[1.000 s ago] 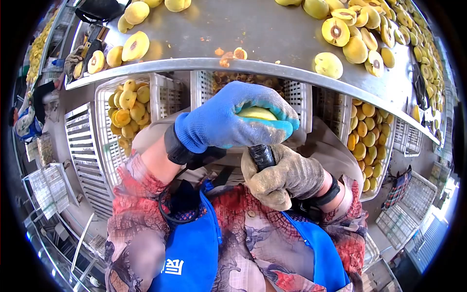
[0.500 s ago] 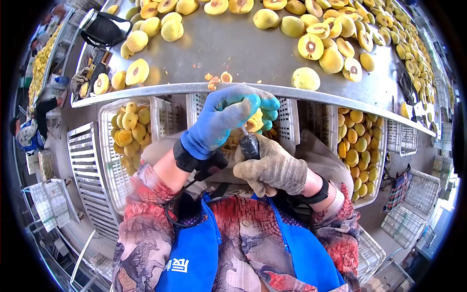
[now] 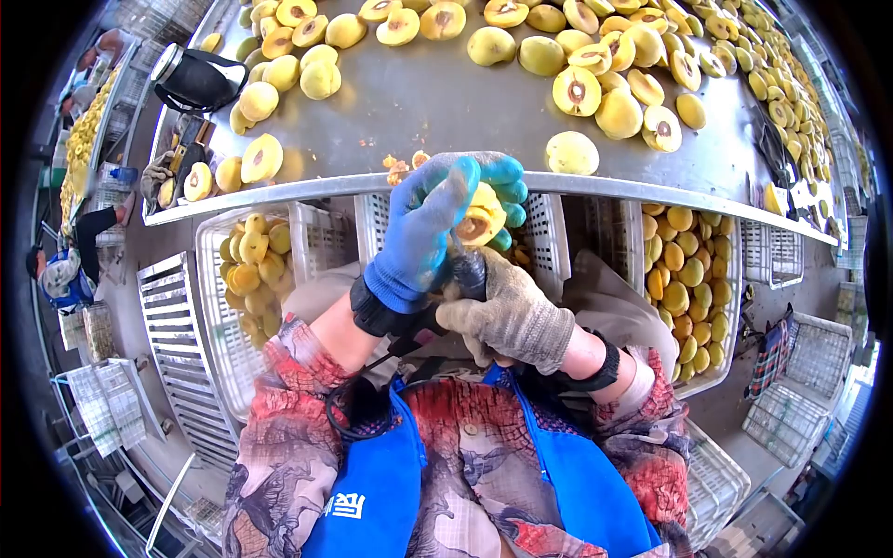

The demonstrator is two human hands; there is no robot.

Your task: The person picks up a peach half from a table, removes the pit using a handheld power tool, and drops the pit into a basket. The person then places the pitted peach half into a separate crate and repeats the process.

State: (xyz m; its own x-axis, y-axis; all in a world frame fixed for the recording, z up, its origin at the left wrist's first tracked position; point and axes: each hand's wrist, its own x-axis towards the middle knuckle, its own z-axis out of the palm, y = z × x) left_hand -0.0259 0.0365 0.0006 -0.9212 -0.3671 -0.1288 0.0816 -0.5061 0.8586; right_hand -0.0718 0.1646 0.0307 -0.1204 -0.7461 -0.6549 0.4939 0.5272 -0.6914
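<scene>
My left hand (image 3: 419,232), in a blue glove with teal fingertips, is wrapped round a yellow peach half (image 3: 481,216) whose cut face and brownish hollow show. My right hand (image 3: 516,312), in a grey knitted glove, is closed on a tool with a black-wrapped handle (image 3: 469,272). The tool's tip is hidden near the lower edge of the peach half. Both hands are in front of the metal table's edge (image 3: 326,186), close together. Small reddish scraps (image 3: 398,169) lie on the table just beyond my left hand.
Many halved peaches (image 3: 619,113) lie on the table. A black flask (image 3: 200,79) stands at its left, with a knife and a glove nearby. Crates of peaches (image 3: 206,307) (image 3: 730,321) are below the edge on both sides. Another person (image 3: 70,270) is at the far left.
The peach half has turned so its hollow shows more, and the tool's tip is no longer visible. Both hands have shifted slightly left in view. The table and crates appear slightly shifted too.
</scene>
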